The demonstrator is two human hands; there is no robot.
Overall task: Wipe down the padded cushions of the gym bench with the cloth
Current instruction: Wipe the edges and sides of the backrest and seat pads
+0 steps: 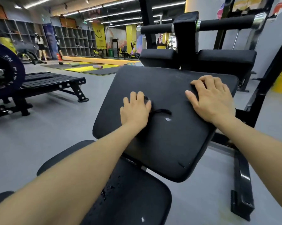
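Head view, looking down over both forearms at a black gym bench. Large angled cushion [177, 132] fills the centre; lower seat cushion [137, 198] sits just below it, with droplets or specks on its near-left part. Left hand [134, 111] lies palm-down on the angled cushion, fingers bent over a dark cloth [159, 111] (black on black, hard to trace); a bunched strip of it trails out to the right from under the hand. Right hand [213, 99] rests on the same cushion near its upper right edge, fingers spread and slightly bent, knuckles raised, holding nothing. A small pale scuff [168, 119] shows on the cushion just beside the cloth's end. Two smaller pads [226, 58] and a foam roller bar [226, 22] stand beyond. Left of the bench: a weight plate [5, 70], a flat black frame, grey floor [55, 120]. Far wall has cubby shelves [75, 41].
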